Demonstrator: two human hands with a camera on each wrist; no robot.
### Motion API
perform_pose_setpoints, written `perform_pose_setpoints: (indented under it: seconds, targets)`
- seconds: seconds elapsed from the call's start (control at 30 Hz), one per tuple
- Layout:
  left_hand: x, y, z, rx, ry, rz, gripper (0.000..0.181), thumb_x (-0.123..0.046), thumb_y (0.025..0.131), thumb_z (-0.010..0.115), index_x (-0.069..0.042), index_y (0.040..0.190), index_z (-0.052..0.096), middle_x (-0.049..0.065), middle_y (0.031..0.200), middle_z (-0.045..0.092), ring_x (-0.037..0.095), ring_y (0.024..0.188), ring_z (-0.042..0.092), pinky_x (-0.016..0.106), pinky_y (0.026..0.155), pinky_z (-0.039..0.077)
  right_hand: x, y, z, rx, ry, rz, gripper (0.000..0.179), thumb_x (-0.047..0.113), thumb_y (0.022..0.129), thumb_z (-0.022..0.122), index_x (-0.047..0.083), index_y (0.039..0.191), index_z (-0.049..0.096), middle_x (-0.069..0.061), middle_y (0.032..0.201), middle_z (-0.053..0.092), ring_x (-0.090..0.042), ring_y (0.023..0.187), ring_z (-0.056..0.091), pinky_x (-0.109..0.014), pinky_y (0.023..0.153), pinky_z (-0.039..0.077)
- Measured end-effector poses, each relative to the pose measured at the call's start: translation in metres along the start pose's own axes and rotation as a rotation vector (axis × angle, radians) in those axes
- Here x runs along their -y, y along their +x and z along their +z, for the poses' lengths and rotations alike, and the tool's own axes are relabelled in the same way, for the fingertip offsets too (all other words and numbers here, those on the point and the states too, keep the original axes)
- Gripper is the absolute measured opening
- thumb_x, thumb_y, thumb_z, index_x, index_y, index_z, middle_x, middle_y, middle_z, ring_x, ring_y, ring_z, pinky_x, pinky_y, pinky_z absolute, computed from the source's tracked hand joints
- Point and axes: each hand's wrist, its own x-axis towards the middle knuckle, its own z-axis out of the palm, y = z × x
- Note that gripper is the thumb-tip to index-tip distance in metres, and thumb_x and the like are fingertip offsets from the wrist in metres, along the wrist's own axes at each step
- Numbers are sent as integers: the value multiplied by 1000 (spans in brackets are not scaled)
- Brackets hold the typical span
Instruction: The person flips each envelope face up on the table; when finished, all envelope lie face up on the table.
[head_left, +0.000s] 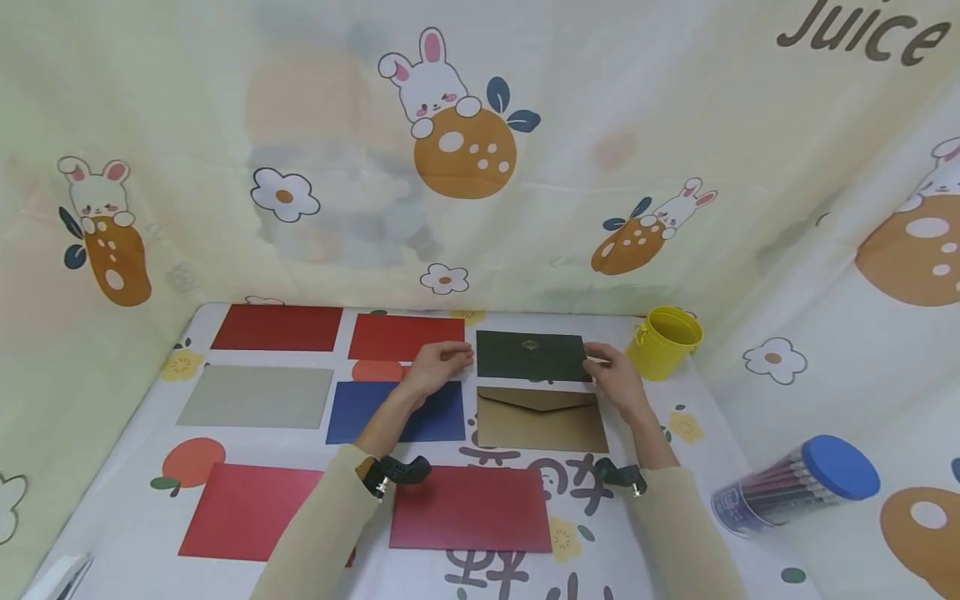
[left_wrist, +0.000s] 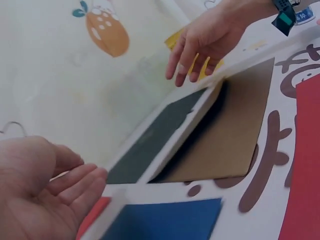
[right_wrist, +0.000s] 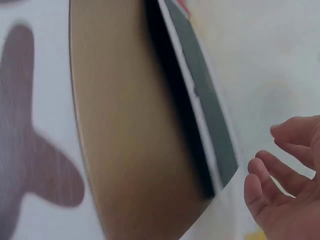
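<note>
A dark green envelope with a small gold emblem lies flat at the back of the table. My left hand is off its left edge, above the red and blue envelopes, fingers loosely bent and holding nothing. Off its right edge is my right hand; the right wrist view shows a gap between these relaxed fingers and the green envelope. Just in front lies a gold envelope, its pointed flap edge toward the back. A blue envelope is partly hidden under my left forearm.
Dark red and bright red envelopes lie at the back left, a grey one before them. Nearer are two red envelopes. A yellow bucket and a blue-lidded pencil tub stand at right. Printed curtains surround the table.
</note>
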Motion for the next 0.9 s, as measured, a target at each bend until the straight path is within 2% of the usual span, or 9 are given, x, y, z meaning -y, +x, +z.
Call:
perform_pose_setpoints:
  seconds: [0.17,0.33,0.5,0.63,0.77,0.9]
  targets:
    - [-7,-23,-27,14,11,26,39,-18,102,61,-7,139,59,16,134,64,35,124,61,47,105,47,26,-13,5,-3,81,-96,45,21,101,61,9,144,53,-19,135,60,-32,115,61,-42,88,57]
    - [-14,-59,-59,-18,54,20,38,-22,102,60,-13,140,59,14,136,63,35,126,59,50,110,42,59,-32,23,59,168,-124,45,22,101,62,11,144,53,-20,134,59,-32,112,60,-44,87,56]
    - [-11,-97,-93,-45,81,11,42,-23,103,58,-8,143,54,19,138,60,37,129,57,43,108,44,82,-51,47,183,246,-114,45,24,102,62,13,144,52,-18,136,59,-35,117,61,-54,96,50]
    - [-3,-124,-120,-67,109,-16,48,-24,104,56,-5,147,48,21,142,57,38,132,55,45,109,42,93,-62,68,329,304,-80,45,26,102,61,14,144,52,-19,139,58,-34,122,60,-52,98,50]
    - [5,-143,-140,-85,140,-48,52,-25,105,55,-1,150,43,22,144,54,37,133,54,48,108,41,97,-66,90,483,390,-29,50,24,102,61,10,148,46,-24,139,57,-40,120,61,-48,95,54]
    - [14,-154,-152,-101,199,-83,56,-28,104,56,-1,151,42,22,145,54,37,135,52,50,107,43,98,-67,109,562,439,-1,56,19,101,61,3,151,40,-25,142,55,-41,123,59,-48,97,53]
